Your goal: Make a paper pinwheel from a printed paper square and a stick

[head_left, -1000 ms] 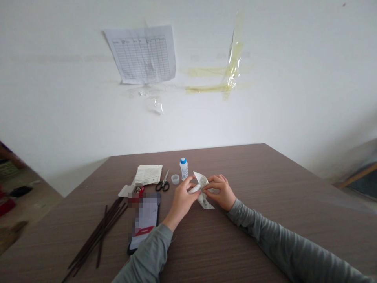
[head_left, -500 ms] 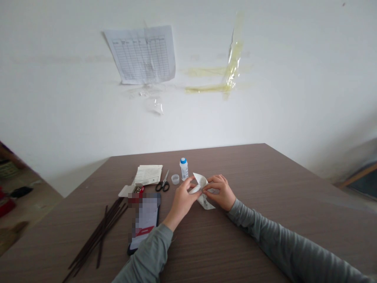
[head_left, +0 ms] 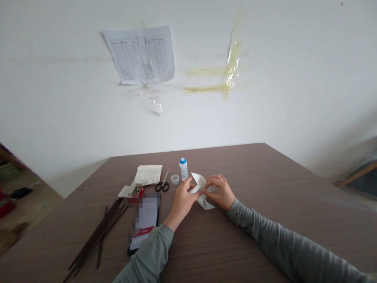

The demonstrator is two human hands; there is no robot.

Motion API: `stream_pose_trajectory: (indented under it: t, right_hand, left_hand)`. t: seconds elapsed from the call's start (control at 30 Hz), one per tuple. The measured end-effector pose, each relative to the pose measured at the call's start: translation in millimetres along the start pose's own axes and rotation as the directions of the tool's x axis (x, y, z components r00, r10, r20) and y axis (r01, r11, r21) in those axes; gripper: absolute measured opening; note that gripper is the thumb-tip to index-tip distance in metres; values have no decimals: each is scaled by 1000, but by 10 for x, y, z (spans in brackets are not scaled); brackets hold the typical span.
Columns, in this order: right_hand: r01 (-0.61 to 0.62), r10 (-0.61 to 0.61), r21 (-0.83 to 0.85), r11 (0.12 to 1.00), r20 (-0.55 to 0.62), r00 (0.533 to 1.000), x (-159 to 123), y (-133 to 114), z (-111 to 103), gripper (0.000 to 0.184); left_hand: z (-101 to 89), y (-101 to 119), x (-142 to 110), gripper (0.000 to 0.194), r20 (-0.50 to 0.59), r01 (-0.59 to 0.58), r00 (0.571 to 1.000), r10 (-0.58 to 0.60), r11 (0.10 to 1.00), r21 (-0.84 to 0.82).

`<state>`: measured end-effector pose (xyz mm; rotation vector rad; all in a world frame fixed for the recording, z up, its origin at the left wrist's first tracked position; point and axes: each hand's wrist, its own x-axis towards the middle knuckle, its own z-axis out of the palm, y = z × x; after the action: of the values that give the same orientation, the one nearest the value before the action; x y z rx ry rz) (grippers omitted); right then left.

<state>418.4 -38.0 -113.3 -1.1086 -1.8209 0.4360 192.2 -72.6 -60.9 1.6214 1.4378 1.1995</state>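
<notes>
A folded piece of printed paper [head_left: 199, 181] with pointed, curling flaps is between my two hands, a little above the table. My left hand [head_left: 183, 196] pinches it from the left, thumb toward me. From the right, my right hand [head_left: 220, 192] grips its middle with thumb and fingertips. The spot where the fingertips meet is partly hidden. Just behind my left hand stands a white glue bottle [head_left: 184, 171] with a blue top. A small clear cap [head_left: 174, 179] sits beside the bottle.
Scissors [head_left: 163, 183] with black handles lie left of the cap, near a stack of paper sheets [head_left: 149, 174]. A small open box [head_left: 137, 190], a phone [head_left: 145, 220] and several dark thin sticks [head_left: 98, 234] are on the table's left. A white wall [head_left: 220, 122] rises behind the table.
The paper's upper flap has shifted and turned slightly to the left. Both hands keep their grip in nearly the same place.
</notes>
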Motion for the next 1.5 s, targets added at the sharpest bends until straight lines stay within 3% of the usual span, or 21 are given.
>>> stream_pose_trajectory:
  t: [0.2,0.4,0.63,0.97,1.1,1.5]
  right_hand:
    - [-92,91,59,994,13,996,22,-61,-21,29]
    - [-165,156,51,985,136,978,42,-93,-35,49]
    - [-117,119,-26,993,137,983,70,-39,-49,37]
    - [-102,108,-40,994,162,981,107,-22,-57,10]
    - [-136,141,-42,990,180,973,121,-31,-56,9]
    - [-84,84,-3,996,120,989,94,15,-22,12]
  left_hand:
    - [1,92,-12,52,34,29,999,-30,999,18]
    - [-10,112,5,54,43,78,996,-80,996,43]
    - [-21,55,-3,52,56,82,994,-89,989,119]
    - [-16,77,-18,53,30,72,997,-75,994,83]
    - [-13,92,-25,51,40,80,996,-84,992,98]
    - [2,100,-20,51,24,115,993,-117,989,93]
